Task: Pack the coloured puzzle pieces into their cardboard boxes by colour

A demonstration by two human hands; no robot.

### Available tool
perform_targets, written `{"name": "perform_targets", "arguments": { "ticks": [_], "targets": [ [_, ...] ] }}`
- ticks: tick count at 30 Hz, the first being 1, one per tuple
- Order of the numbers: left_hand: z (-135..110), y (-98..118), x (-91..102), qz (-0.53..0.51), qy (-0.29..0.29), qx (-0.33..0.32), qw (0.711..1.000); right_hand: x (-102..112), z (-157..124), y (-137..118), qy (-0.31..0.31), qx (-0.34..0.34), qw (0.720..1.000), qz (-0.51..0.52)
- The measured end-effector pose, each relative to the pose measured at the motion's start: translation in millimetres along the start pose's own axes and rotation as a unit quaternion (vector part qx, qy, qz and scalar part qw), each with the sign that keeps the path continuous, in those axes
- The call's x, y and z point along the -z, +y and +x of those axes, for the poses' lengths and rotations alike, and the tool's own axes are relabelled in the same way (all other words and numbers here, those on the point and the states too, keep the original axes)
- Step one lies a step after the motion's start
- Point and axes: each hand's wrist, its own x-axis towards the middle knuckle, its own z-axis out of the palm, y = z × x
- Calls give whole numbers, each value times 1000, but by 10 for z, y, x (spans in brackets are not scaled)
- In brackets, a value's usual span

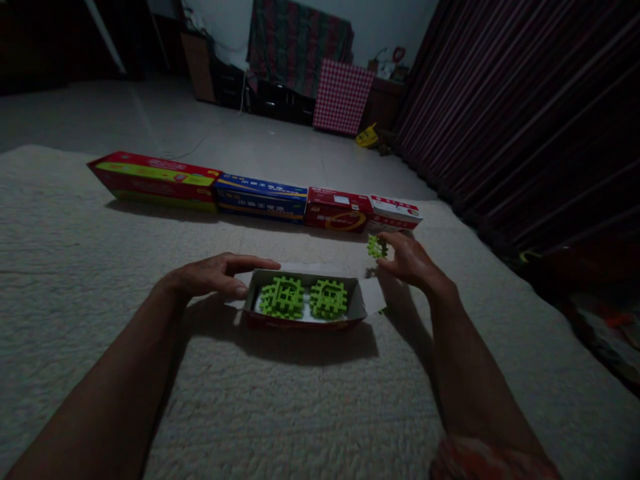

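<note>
Right hand (407, 261) pinches green piece (377, 247), one o'clock of open box (300, 323). Left hand (215, 275), loosely spread, touches box's nine o'clock end.

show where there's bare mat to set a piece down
Bare mat lies between the forearms, nearer than the open box. Another strip runs between the row of boxes and the left hand. Crowded by the right hand, holding a green piece near that row.

two pieces (281, 297) lie in the tray (300, 323), boxes (261, 197) behind.
</note>
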Motion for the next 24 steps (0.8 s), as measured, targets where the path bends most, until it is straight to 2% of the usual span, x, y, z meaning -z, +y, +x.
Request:
{"name": "perform_targets", "arguments": {
  "ticks": [3, 5, 9, 14, 18, 21, 24],
  "targets": [
    [3, -16, 1, -20, -1, -4, 1000, 306, -109, -418, 6, 75, 994, 79],
    [5, -35, 7, -20, 4, -6, 1000, 466, -223, -720, -20, 135, 984, 113],
    [8, -54, 22, 1, 15, -13, 1000, 548, -389, -1086, -60, 183, 969, 152],
    [11, -46, 31, 18, 6, -17, 1000, 448, -415, -1149, -113, 169, 967, 153],
    [9, -35, 35, 50, 7, -24, 998, 406, -421, -1185, -132, 154, 968, 145],
    [6, -27, 36, 60, -2, -21, 998, 412, -436, -1202, -127, 159, 968, 147],
    [3, -17, 34, 87, -6, -24, 996, 477, -441, -1126, -89, 165, 972, 144]
  ]
}}
